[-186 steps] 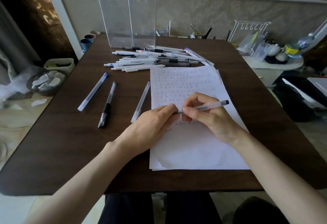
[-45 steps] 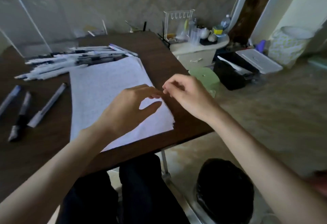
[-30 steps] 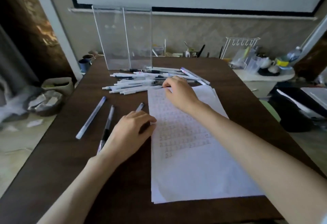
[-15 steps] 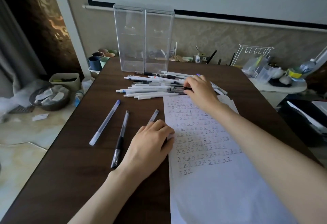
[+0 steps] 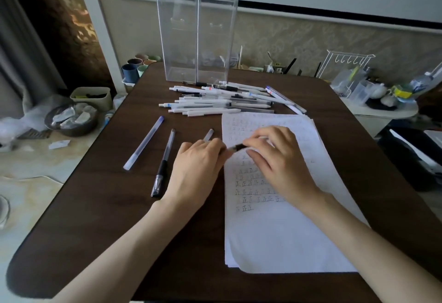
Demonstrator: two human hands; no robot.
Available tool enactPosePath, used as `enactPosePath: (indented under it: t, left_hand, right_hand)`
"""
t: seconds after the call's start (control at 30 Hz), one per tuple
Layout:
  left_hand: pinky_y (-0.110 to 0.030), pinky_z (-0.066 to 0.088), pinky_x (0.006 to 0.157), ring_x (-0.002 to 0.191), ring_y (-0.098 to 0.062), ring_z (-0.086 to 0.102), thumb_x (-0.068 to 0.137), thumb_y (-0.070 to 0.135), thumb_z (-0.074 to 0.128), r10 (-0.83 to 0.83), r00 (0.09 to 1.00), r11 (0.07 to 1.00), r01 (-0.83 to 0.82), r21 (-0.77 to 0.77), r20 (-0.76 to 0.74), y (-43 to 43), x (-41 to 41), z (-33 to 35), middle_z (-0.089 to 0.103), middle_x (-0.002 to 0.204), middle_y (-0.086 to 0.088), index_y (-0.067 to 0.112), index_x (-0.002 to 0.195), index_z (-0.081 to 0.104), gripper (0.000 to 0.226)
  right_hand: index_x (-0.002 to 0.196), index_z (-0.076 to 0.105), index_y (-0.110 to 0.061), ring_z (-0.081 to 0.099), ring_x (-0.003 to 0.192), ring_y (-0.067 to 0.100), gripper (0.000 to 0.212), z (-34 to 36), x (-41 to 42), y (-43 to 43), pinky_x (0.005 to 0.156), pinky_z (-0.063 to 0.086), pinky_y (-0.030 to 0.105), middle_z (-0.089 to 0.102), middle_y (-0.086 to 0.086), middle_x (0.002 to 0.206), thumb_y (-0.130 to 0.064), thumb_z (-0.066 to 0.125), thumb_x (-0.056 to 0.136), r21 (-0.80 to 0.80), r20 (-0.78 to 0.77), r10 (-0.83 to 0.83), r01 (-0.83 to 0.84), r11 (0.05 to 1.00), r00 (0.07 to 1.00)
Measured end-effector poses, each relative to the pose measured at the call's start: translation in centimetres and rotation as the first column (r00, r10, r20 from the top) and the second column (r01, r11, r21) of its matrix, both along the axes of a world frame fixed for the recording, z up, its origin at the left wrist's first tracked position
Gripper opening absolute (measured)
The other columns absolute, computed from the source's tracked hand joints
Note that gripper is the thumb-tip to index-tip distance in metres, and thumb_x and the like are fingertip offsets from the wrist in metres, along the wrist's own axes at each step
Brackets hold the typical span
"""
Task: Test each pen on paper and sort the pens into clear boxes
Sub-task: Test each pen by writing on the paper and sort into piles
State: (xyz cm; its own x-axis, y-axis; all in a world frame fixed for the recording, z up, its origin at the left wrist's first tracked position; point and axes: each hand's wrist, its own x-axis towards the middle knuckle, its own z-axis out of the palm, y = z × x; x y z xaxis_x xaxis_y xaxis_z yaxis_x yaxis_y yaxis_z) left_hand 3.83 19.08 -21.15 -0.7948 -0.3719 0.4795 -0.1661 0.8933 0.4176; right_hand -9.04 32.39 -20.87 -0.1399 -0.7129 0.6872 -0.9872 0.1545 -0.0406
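Your right hand (image 5: 275, 156) has come back from the pile (image 5: 215, 101) and now pinches a fresh pen (image 5: 236, 147) over the paper (image 5: 275, 235), your left hand (image 5: 198, 168) gripping its other end (uncapping, probably), so another test comes next.

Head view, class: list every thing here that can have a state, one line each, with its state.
Clear boxes: upright, side by side, no pens seen inside.
Paper: flat, upper part written on.
Pen pile: lying loose before the boxes.
Three single pens: lying apart, left of the paper.
Dark pen: held over the paper between both hands.
Left hand: grips the dark pen's end.
Right hand: pinches the dark pen.
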Motion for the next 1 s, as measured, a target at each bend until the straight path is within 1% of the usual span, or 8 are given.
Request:
enactPosePath:
  t: [0.07, 0.13, 0.23, 0.3, 0.43, 0.73, 0.9, 1.0]
  left_hand:
    - [-0.043, 0.046, 0.065, 0.066, -0.022, 0.059, 0.096, 0.029, 0.045, 0.016, 0.998, 0.994, -0.008, 0.109, -0.068, 0.0, 0.2, 0.3, 0.064, 0.072, 0.000, 0.010, 0.090, 0.060, 0.025]
    - [-0.043, 0.048, 0.063, 0.066, -0.020, 0.059, 0.096, 0.023, 0.047, -0.030, 0.993, 0.983, 0.049, 0.174, -0.112, 0.1, 0.4, 0.5, 0.064, 0.073, 0.002, 0.008, 0.093, 0.058, 0.019]
    - [-0.041, 0.050, 0.066, 0.071, -0.016, 0.059, 0.095, 0.023, 0.050, -0.194, 0.981, 0.962, 0.195, 0.193, -0.027, 0.5, 0.3, 0.6, 0.063, 0.080, 0.002, 0.009, 0.096, 0.057, 0.015]
    - [-0.038, 0.050, 0.074, 0.082, -0.016, 0.060, 0.095, 0.022, 0.050, -0.219, 0.975, 0.960, 0.210, 0.185, 0.025, 0.5, 0.1, 0.2, 0.063, 0.092, 0.000, 0.010, 0.102, 0.056, 0.015]
    - [-0.012, 0.040, 0.081, 0.095, -0.003, 0.052, 0.096, 0.017, 0.046, -0.297, 0.954, 0.942, 0.287, 0.175, 0.033, 0.7, 0.0, 0.0, 0.051, 0.110, 0.005, 0.008, 0.118, 0.051, 0.024]
    - [-0.030, 0.040, 0.049, 0.053, -0.014, 0.051, 0.092, 0.048, 0.030, -0.360, 0.929, 0.932, 0.353, 0.084, 0.087, 0.7, 0.1, -0.3, 0.057, 0.065, 0.002, 0.010, 0.091, 0.055, 0.045]
    - [-0.021, 0.038, 0.050, 0.058, -0.013, 0.055, 0.088, 0.059, 0.027, -0.297, 0.948, 0.955, 0.296, 0.026, 0.114, 0.6, 0.2, 0.1, 0.062, 0.069, 0.003, 0.019, 0.104, 0.058, 0.053]
    - [-0.033, 0.047, 0.057, 0.064, -0.013, 0.058, 0.083, 0.068, 0.034, -0.240, 0.959, 0.968, 0.225, 0.106, 0.153, 0.9, 0.3, 0.7, 0.062, 0.070, 0.000, 0.022, 0.118, 0.048, 0.059]
  right_hand:
    - [0.091, 0.064, -0.006, 0.047, 0.085, 0.017, 0.024, -0.1, 0.3, 0.6, 0.077, 0.039, 0.027, 0.058, 0.005, 0.086, -0.028, 0.053, 0.093, -0.048, 0.100, -0.015, 0.020, 0.999, 0.995]
    - [0.092, 0.061, -0.011, 0.049, 0.073, 0.009, 0.028, 0.4, 0.9, 1.2, 0.067, 0.041, 0.022, 0.056, 0.001, 0.074, -0.037, 0.053, 0.092, -0.050, 0.494, 0.038, -0.016, 0.999, 0.868]
    - [0.104, 0.056, -0.019, 0.048, 0.054, 0.008, 0.027, 1.3, 0.8, 1.6, 0.050, 0.038, 0.019, 0.057, 0.000, 0.061, -0.041, 0.057, 0.088, -0.185, 0.960, 0.194, -0.065, 0.981, 0.203]
    - [0.096, 0.058, -0.012, 0.048, 0.051, 0.014, 0.017, 1.6, 0.4, 1.7, 0.047, 0.039, 0.022, 0.059, 0.004, 0.062, -0.026, 0.059, 0.087, -0.306, 0.951, 0.308, -0.066, 0.950, 0.020]
    - [0.086, 0.056, -0.006, 0.054, 0.056, 0.016, 0.004, 1.5, 0.8, 1.5, 0.051, 0.045, 0.023, 0.061, 0.006, 0.066, -0.010, 0.057, 0.088, -0.348, 0.936, 0.351, -0.206, 0.915, -0.021]
    - [0.083, 0.049, -0.008, 0.040, 0.053, 0.014, 0.010, 1.4, 1.8, 1.2, 0.051, 0.034, 0.024, 0.045, 0.004, 0.054, -0.005, 0.056, 0.090, -0.255, 0.956, 0.285, -0.299, 0.920, 0.062]
    - [0.087, 0.057, -0.011, 0.048, 0.056, 0.015, 0.006, 1.3, 1.6, 1.4, 0.054, 0.036, 0.030, 0.052, 0.003, 0.058, -0.010, 0.051, 0.089, -0.237, 0.961, 0.269, -0.302, 0.923, 0.069]
    - [0.098, 0.063, -0.004, 0.056, 0.064, 0.022, 0.027, 2.1, 1.1, 1.8, 0.056, 0.043, 0.029, 0.061, 0.012, 0.067, -0.015, 0.041, 0.088, -0.234, 0.969, 0.248, -0.276, 0.932, 0.017]
